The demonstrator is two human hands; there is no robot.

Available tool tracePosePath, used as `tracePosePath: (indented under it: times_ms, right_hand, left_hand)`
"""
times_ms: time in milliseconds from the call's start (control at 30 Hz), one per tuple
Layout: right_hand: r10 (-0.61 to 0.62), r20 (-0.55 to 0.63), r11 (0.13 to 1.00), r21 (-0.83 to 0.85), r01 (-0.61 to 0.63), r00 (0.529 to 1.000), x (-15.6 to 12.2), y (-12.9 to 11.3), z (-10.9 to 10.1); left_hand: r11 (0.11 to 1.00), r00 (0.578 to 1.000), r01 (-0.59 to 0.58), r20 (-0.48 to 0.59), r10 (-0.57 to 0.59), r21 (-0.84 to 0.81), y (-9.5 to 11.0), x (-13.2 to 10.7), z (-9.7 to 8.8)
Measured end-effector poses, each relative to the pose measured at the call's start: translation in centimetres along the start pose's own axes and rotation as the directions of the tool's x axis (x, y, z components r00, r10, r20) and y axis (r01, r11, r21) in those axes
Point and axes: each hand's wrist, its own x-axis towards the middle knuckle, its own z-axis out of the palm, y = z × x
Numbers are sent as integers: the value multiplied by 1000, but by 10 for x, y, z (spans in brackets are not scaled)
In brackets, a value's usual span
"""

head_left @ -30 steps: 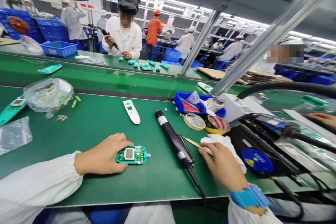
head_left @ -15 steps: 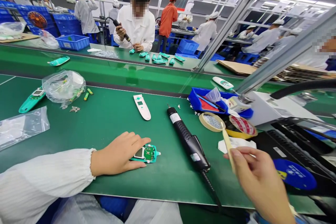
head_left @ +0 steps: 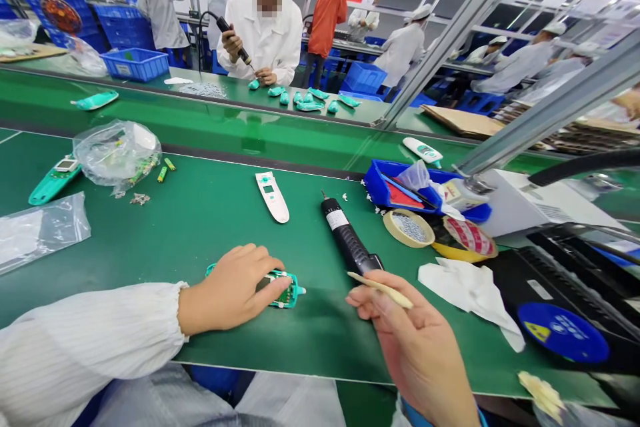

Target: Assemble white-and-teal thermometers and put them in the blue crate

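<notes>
Teal device housing (head_left: pixel 295 289), open-faced with a green circuit board (head_left: pixel 285 296) showing inside it, lies on the green bench (head_left: pixel 150 240) under my left hand (head_left: pixel 235 290). From my end, I see that hand's thumb laid across the board and the fingers over the far edge, grasping the housing, whose pale tip pokes out to the right. My right hand (head_left: pixel 415 327) pinches a pale pointed stick (head_left: pixel 383 290) between thumb and fingers, sharp end aimed left, in front of a black electric screwdriver (head_left: pixel 350 237); I cannot tell whether it touches that tool. Beyond the housing I have a white cover (head_left: pixel 273 197) with a window cut in it. Farther right, a tape roll (head_left: pixel 400 238) rings small grey pieces near a blue tray (head_left: pixel 374 192), with a creased white sheet (head_left: pixel 467 287) nearer me. Leftward sit a clear plastic bag (head_left: pixel 113 153), two batteries (head_left: pixel 163 174) and a second teal housing (head_left: pixel 53 183). Opposite, a co-worker in white (head_left: pixel 263 40) holds another screwdriver.
</notes>
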Motion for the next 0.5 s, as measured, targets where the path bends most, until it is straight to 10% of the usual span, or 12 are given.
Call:
tracePosePath:
  times_ms: [500]
  right_hand:
    - [-522,38,663,-610,434,852,-1,40,7]
  left_hand:
    - [992,993,14,-118,1,122,0,2,13]
